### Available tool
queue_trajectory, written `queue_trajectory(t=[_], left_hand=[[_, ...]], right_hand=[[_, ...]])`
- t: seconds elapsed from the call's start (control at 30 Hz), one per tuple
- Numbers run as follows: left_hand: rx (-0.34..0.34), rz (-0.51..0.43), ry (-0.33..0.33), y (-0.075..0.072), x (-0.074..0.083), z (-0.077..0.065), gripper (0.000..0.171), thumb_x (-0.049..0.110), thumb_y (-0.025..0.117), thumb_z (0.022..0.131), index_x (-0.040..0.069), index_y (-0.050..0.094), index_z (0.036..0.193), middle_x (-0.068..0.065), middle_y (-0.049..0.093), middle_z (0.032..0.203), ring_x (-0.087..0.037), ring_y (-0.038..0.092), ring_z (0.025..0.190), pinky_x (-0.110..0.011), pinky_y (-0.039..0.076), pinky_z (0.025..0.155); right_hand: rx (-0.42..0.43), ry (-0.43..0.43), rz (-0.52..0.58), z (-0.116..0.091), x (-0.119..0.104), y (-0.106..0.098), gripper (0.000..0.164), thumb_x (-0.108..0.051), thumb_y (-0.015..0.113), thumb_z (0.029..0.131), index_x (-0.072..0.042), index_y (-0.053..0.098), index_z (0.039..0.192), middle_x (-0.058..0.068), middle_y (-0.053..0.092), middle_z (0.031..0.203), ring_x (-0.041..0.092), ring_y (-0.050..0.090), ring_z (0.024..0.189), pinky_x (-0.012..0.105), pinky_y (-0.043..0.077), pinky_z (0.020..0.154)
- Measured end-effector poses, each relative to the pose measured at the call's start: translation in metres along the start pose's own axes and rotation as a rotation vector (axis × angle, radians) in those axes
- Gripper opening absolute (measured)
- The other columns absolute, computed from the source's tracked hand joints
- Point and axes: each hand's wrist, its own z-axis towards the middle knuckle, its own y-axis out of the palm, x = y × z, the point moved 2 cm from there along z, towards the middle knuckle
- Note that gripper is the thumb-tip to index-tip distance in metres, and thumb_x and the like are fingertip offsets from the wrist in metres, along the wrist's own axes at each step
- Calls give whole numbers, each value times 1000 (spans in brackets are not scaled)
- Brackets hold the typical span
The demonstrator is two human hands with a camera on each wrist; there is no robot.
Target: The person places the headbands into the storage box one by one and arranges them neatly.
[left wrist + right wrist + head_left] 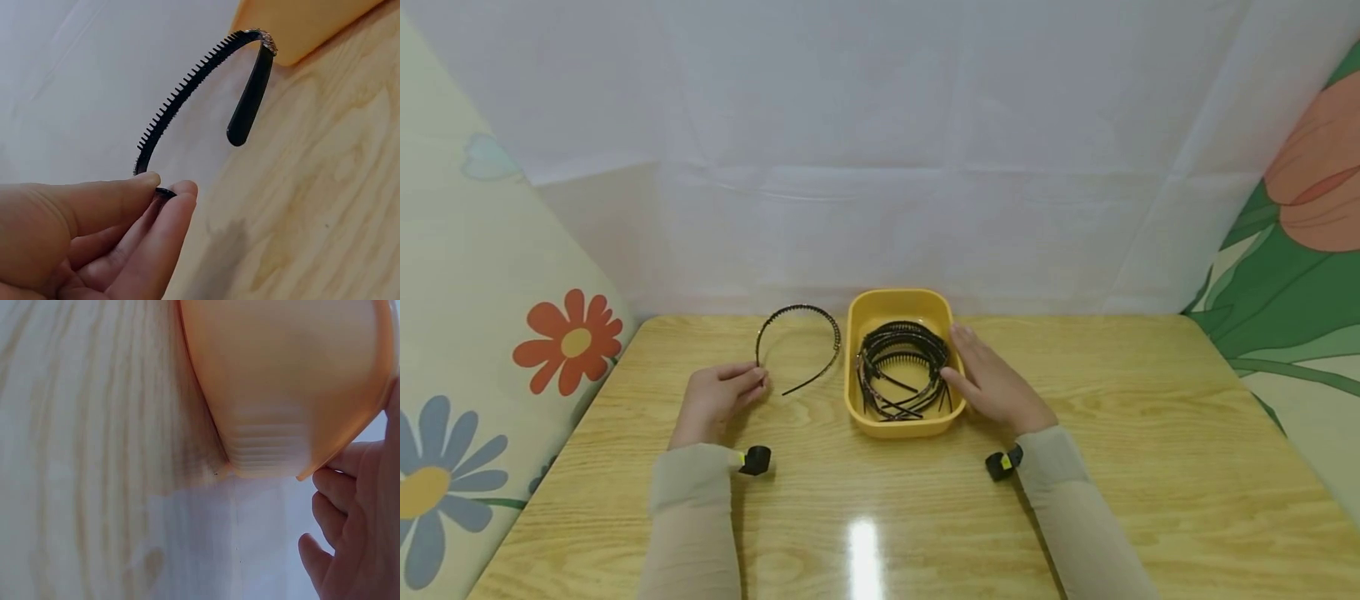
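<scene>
Between thumb and fingers, my left hand (718,397) pinches one end of a black toothed headband (837,333). The left wrist view shows the headband's (187,87) comb teeth, a glittery patch on the bend and its free flat end. A yellow plastic bin (895,429) stands to the right of it, holding several black headbands (902,337) in a tangled heap. At the bin's right rim lies my right hand (996,387), its fingers fairly straight and the thumb reaching over the edge. In the right wrist view, these fingers (337,487) touch the bin's upper edge.
The wood-grain table (1112,500) extends on both sides of the bin and toward me. A white cloth (880,167) hangs behind the table, with flower-printed panels (1315,333) at the left and right. Small black wrist cameras sit at both cuffs.
</scene>
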Motion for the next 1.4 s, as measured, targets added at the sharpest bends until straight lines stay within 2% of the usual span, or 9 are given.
queue_trajectory(t=[0.23,0.4,0.57,0.67,0.8,1.0,1.13,1.4], left_hand=[[1,5,21,2,8,-7,53,3,62,100,-13,43,147,5,72,91,-5,71,87,-24,57,91],[0,-89,37,5,12,-9,57,3,66,98,-12,42,147,2,75,95,-7,73,91,-23,57,89],[-36,-182,86,13,16,-10,57,0,66,96,-14,41,146,0,76,95,-11,74,94,-23,57,89],[-66,-217,107,19,18,-11,55,-1,67,96,-15,44,144,-2,76,96,-13,74,95,-24,57,89],[-98,-215,126,28,21,-14,45,0,68,96,-11,54,137,-4,75,100,-16,73,100,-24,56,91],[-123,-198,138,42,22,-17,50,0,64,98,-17,46,141,-3,74,101,-14,73,100,-24,55,93],[-115,-179,131,51,21,-18,50,1,63,99,-16,45,143,-1,74,100,-15,73,102,-24,55,93],[-120,-235,135,74,19,-17,46,-3,59,100,-18,45,141,-3,75,97,-14,74,97,-24,55,93]], right_hand=[[4,-17,-17,1,0,0,75,-51,34,109,-3,12,162,17,11,168,35,12,155,52,15,125],[6,-22,-46,1,-1,0,74,-50,34,109,-3,13,162,17,14,168,33,12,155,49,14,126],[14,-29,-80,1,-2,-1,73,-48,34,110,0,15,161,18,15,167,34,14,154,52,15,125],[16,-25,-94,1,-2,0,73,-48,34,110,-1,15,161,17,15,167,34,14,154,53,15,125],[12,-16,-102,1,-2,0,72,-47,34,110,-2,14,162,16,13,168,33,13,155,50,11,126],[6,-14,-94,1,-3,0,72,-47,34,110,-2,13,162,15,13,168,32,12,155,48,10,126],[7,-19,-86,1,-3,0,72,-47,34,110,-2,14,162,16,13,168,33,12,155,49,11,126],[3,-13,-88,2,0,1,73,-51,31,109,-3,12,162,16,13,168,31,11,155,51,13,126]])
